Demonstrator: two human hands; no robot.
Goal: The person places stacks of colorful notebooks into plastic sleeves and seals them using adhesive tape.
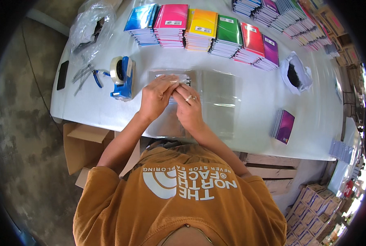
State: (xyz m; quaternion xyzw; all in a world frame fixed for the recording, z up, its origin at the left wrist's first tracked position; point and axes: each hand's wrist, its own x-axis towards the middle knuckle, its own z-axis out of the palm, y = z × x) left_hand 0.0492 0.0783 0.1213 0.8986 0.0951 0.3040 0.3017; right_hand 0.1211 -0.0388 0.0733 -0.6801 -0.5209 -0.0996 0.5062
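Note:
My left hand (156, 95) and my right hand (188, 107) meet at the middle of the table, fingertips close together. Both have their fingers closed on clear plastic film around a small notebook stack (185, 78), which they mostly cover. A ring shows on one right finger. Further clear plastic sheets (219, 110) lie flat under and to the right of my hands. To the left stands a blue tape dispenser (128, 82) with a roll of clear tape (117, 70).
Spiral notebook stacks (201, 30) in several colours line the far side. Blue-handled pliers (97, 79), wire spirals (83, 78) and a black phone (62, 75) lie left. At right are a white bag of black pieces (294, 76) and a purple notebook (284, 126). Cardboard boxes (84, 147) stand below.

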